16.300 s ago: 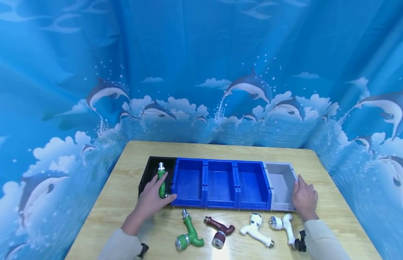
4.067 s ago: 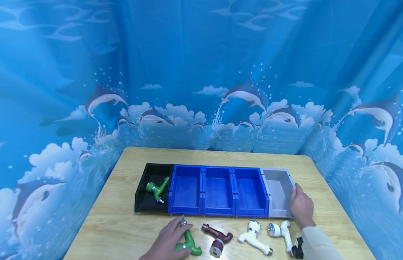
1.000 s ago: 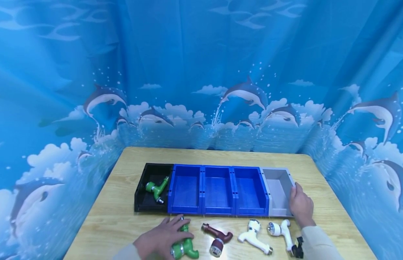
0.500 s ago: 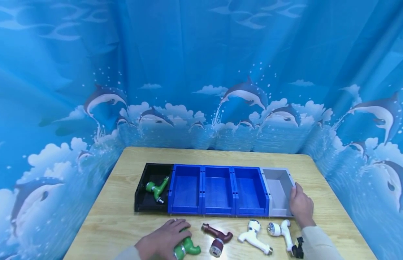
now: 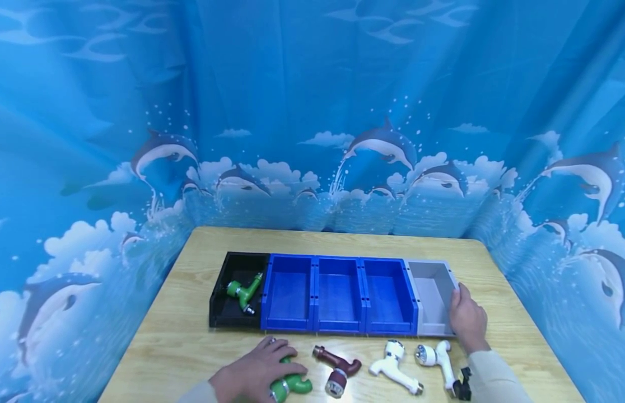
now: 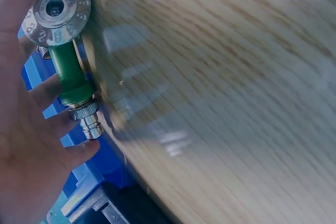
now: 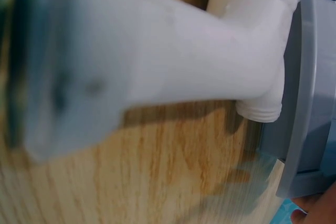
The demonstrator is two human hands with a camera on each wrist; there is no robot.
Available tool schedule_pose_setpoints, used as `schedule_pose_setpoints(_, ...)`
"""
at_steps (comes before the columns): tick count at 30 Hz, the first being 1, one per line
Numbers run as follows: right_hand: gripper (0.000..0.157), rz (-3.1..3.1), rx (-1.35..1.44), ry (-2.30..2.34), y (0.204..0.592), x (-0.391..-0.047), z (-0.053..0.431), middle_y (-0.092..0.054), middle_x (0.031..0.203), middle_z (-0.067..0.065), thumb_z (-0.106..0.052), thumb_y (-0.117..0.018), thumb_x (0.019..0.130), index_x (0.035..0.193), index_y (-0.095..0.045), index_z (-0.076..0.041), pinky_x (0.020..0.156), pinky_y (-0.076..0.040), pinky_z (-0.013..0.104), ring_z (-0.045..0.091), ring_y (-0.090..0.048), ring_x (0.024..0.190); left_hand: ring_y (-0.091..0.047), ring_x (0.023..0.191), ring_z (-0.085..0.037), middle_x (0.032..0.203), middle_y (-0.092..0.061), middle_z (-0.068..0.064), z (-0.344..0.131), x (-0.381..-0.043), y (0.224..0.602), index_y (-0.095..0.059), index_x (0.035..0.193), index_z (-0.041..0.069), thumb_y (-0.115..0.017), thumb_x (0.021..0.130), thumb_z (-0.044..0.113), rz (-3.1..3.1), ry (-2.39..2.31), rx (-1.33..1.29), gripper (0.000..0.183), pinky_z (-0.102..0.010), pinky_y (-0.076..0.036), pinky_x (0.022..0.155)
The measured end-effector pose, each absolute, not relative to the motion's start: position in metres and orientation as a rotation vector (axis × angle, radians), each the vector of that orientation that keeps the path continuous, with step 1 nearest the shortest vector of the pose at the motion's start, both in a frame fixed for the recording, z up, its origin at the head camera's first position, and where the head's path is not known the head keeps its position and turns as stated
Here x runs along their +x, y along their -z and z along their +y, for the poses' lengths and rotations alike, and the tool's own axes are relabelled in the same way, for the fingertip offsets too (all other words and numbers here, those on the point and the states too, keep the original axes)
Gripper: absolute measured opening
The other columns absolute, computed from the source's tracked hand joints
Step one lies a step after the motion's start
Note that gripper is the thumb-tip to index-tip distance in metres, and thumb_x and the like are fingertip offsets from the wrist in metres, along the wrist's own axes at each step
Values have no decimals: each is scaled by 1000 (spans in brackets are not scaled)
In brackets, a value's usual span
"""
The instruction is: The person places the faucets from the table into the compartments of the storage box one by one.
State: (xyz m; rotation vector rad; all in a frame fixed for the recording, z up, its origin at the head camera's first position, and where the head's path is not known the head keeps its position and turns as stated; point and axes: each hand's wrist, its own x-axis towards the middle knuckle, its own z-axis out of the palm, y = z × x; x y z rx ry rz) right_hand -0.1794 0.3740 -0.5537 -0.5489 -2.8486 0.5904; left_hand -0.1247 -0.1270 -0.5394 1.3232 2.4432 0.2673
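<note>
Green tap (image 5: 293, 384) in the left grip (image 5: 256, 368) (stem (image 6: 67, 69) mostly hidden from above).

I see a bright blue printed fabric curtain (image 5: 312, 73) hanging behind and along both sides; leaping grey-and-white dolphins (image 5: 385, 140), puffy white clouds (image 5: 269, 170) and rippled pale-blue water (image 5: 292, 212) decorate its lower part; in front is a pale wood-grained tabletop (image 5: 163, 336) with rounded far corners, shiny with reflected light.

Green taps (image 5: 298, 384), maroon tap (image 5: 341, 364), white taps (image 5: 394, 368), grey bin (image 5: 432, 294), blue dolphin-print curtain (image 5: 312, 84)
</note>
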Motion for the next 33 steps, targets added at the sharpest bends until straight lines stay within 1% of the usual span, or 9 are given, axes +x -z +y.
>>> schedule_pose_setpoints(8, 56, -2858, -558, -585, 555, -179, 375, -52, 122, 40, -30, -17, 107, 141, -33, 11, 88, -40, 63, 57, -54, 100, -40, 133, -33, 144, -45, 1, -129, -126, 541, -42, 141, 51, -53, 81, 74, 2422, -281, 1369, 65, -67, -33, 102)
schedule_pose_setpoints(12, 56, -2862, -553, -588, 554, -179, 374, -51, 123, 40, -31, -16, 107, 141, -32, 11, 89, -40, 63, 57, -53, 101, -40, 133, -30, 144, -46, 1, -129, -126, 540, -44, 140, 49, -54, 81, 73, 2434, -267, 1397, 64, -66, -35, 101)
schedule_pose_setpoints(17, 56, -2852, -544, -591, 554, -179, 375, -51, 123, 40, -30, -16, 106, 141, -33, 10, 89, -40, 63, 58, -53, 101, -40, 133, -26, 143, -46, 3, -126, -128, 535, -45, 139, 47, -59, 79, 72, 2427, -204, 1417, 66, -63, -37, 102)
schedule_pose_setpoints(20, 57, -2854, -548, -597, 555, -180, 375, -50, 124, 40, -31, -16, 106, 141, -33, 10, 91, -39, 63, 58, -53, 102, -40, 133, -27, 142, -46, 2, -125, -126, 532, -47, 139, 45, -62, 78, 69, 2423, -198, 1403, 67, -63, -37, 102)
schedule_pose_setpoints(23, 57, -2857, -553, -601, 555, -180, 375, -49, 125, 40, -31, -16, 106, 141, -33, 10, 92, -39, 63, 58, -52, 104, -38, 135, -33, 145, -44, -1, -123, -123, 532, -48, 139, 43, -62, 78, 70, 2445, -229, 1353, 68, -66, -36, 101)
schedule_pose_setpoints(28, 57, -2854, -565, -604, 554, -181, 375, -49, 125, 39, -32, -16, 106, 141, -33, 10, 92, -39, 63, 57, -52, 105, -33, 134, -50, 149, -39, -13, -119, -113, 537, -48, 141, 36, -57, 77, 75, 2573, -321, 1197, 75, -66, -35, 102)
schedule_pose_setpoints(30, 58, -2860, -571, -605, 555, -182, 375, -49, 126, 39, -32, -15, 106, 142, -32, 10, 93, -39, 63, 56, -52, 105, -33, 132, -55, 148, -39, -17, -117, -110, 539, -49, 141, 32, -60, 76, 74, 2620, -344, 1118, 78, -65, -35, 102)
schedule_pose_setpoints(33, 59, -2864, -572, -604, 556, -182, 376, -48, 127, 39, -33, -14, 106, 142, -32, 10, 93, -38, 63, 56, -52, 105, -36, 129, -57, 146, -41, -20, -112, -107, 538, -52, 138, 28, -66, 73, 70, 2650, -321, 1016, 78, -64, -37, 101)
